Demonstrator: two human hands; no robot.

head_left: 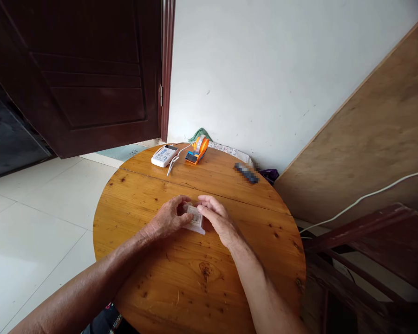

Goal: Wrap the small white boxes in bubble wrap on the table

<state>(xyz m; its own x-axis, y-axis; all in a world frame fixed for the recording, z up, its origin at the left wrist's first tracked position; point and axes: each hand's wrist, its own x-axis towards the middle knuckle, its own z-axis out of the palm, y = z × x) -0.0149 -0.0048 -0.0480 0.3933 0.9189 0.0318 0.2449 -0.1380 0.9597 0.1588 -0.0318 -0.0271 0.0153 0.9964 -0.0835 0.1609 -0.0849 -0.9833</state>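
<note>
Near the middle of the round wooden table point(181, 278) lies a small clear plastic box point(195, 224) with a pale printed face on top, like a pack of cards; its exact kind is not plain. My left hand point(172, 215) grips it from the left, thumb across the top and fingers curled behind the far side. From the right, my right hand point(218, 218) holds the far right corner between its thumb and bent fingers. Both hands partly cover the box.
Toward the back stand a white device point(164, 156) with a cable and an orange tape dispenser point(197, 150). A blurred dark object point(245, 173) lies at the back right. Beyond are a white wall point(251, 74), a dark door point(101, 79) and a reddish wooden chair point(369, 227).
</note>
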